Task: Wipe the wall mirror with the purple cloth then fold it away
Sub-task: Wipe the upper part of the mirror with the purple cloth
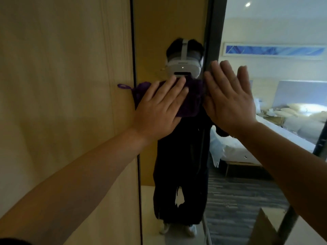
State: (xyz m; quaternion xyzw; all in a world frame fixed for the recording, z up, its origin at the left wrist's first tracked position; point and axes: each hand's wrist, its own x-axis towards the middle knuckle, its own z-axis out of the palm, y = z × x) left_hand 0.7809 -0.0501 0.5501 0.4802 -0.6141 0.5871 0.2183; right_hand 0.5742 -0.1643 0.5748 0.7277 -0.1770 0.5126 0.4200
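The left hand (159, 106) lies flat, fingers spread, pressing the purple cloth (189, 101) against the wall mirror (177, 23) near its left edge, by the wooden wall panel (62, 85). The right hand (228, 96) is open and empty, palm on the glass just beside the cloth. Wiping well probably means keeping even pressure and overlapping strokes, and lifting the bare palm so it leaves no prints.
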